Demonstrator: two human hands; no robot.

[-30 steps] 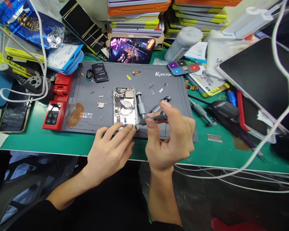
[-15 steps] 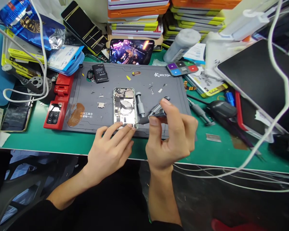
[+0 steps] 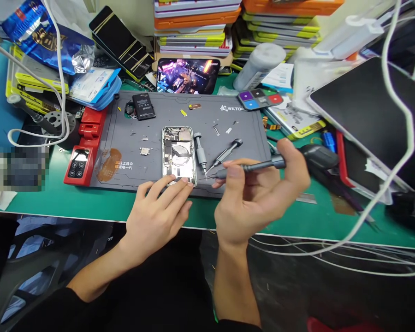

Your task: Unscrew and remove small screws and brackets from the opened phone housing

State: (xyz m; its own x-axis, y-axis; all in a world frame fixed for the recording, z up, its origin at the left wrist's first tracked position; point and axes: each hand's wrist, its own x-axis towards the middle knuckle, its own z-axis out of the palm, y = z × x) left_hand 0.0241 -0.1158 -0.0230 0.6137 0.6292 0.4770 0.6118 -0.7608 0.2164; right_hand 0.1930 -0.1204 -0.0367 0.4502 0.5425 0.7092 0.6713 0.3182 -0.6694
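Note:
An opened smartphone (image 3: 179, 154) lies on the grey work mat (image 3: 124, 133), its inner parts bare. My left hand (image 3: 159, 207) rests on the phone's lower end, fingers stretched out flat over the bottom edge. In my right hand (image 3: 254, 203) is a slim dark screwdriver (image 3: 264, 165), gripped between thumb and fingers. Its tip points left and hovers just right of the phone, apart from it. Two more screwdrivers lie on the mat: a grey screwdriver (image 3: 200, 154) along the phone's right side and a slanted screwdriver (image 3: 226, 153) beyond my right fingers.
A phone battery (image 3: 144, 106) and small metal parts (image 3: 145, 151) lie on the mat. The red device (image 3: 79, 163) borders it on the left. A lit phone (image 3: 188, 76) leans at the back before stacked boxes (image 3: 193, 32). A white cable (image 3: 397, 152) hangs at right.
My right hand has moved right and turned, drawing the screwdriver tip off the phone's lower right corner. The slanted screwdriver on the mat now shows more fully. My left hand stays put.

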